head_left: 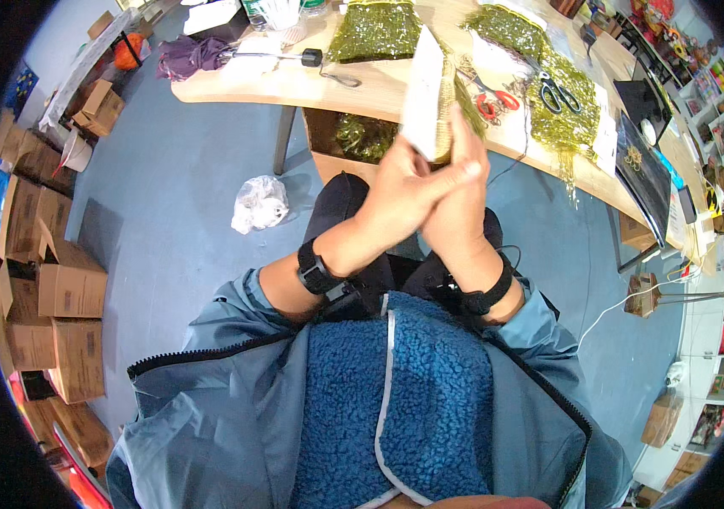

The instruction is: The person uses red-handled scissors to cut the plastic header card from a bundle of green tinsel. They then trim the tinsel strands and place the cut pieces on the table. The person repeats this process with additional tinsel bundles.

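Observation:
Just past the near edge of the wooden table, my left hand (394, 191) and my right hand (460, 197) come together around a white sheet (422, 95) with a gold-green tinsel fringe piece (446, 108) along its right side. Both hands hold this piece upright; the thumbs cross in front and hide its lower end. Similar tinsel fringe (375, 32) lies at the table's back, and more glittering fringe (562, 95) hangs over the right edge. Red-handled scissors (495, 105) lie beside my right hand, and black-handled scissors (558, 95) rest on the fringe.
A folded purple umbrella (200, 56) lies at the table's left. Beneath the table (235, 89) stands a cardboard box (320, 143) with tinsel. A plastic bag (260, 203) sits on the floor. Cardboard boxes (73, 286) are stacked left; a white cable (616, 308) crosses the floor right.

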Tool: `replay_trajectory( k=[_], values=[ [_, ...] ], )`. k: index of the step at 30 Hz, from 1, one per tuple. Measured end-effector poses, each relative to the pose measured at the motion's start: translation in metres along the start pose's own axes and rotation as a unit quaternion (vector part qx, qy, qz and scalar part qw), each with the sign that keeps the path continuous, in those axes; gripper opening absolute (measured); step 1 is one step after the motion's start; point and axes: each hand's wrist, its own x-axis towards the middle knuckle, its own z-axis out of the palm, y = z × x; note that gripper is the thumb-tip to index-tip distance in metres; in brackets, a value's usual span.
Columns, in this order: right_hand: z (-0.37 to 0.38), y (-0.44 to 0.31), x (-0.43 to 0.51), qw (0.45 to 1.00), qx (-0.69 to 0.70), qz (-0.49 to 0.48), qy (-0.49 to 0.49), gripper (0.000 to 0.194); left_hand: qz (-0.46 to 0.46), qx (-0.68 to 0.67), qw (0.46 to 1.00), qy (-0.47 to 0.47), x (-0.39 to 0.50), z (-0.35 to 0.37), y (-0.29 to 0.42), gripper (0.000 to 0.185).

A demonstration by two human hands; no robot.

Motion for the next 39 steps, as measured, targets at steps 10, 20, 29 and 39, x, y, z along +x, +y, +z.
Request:
replay_trajectory(
  k=[10, 20, 29, 39],
  values=[
    [-0.068, 0.006, 0.03, 0.996, 0.069, 0.043, 0.044, 0.042, -0.009, 0.0, 0.998, 0.066, -0.003, -0.065, 0.026, 0.04],
    [-0.073, 0.019, 0.02, 0.88, 0.406, 0.228, -0.097, 0.039, -0.056, 0.112, 0.985, -0.114, -0.006, -0.045, 0.036, 0.051],
    [-0.075, 0.019, 0.017, 0.862, 0.446, 0.215, -0.109, 0.033, 0.046, 0.109, 0.988, -0.099, 0.013, -0.034, 0.035, 0.044],
    [-0.071, 0.059, -0.019, 0.786, 0.397, 0.318, -0.351, 0.031, -0.001, 0.036, 0.995, -0.095, 0.049, -0.031, 0.087, 0.042]
  ],
)
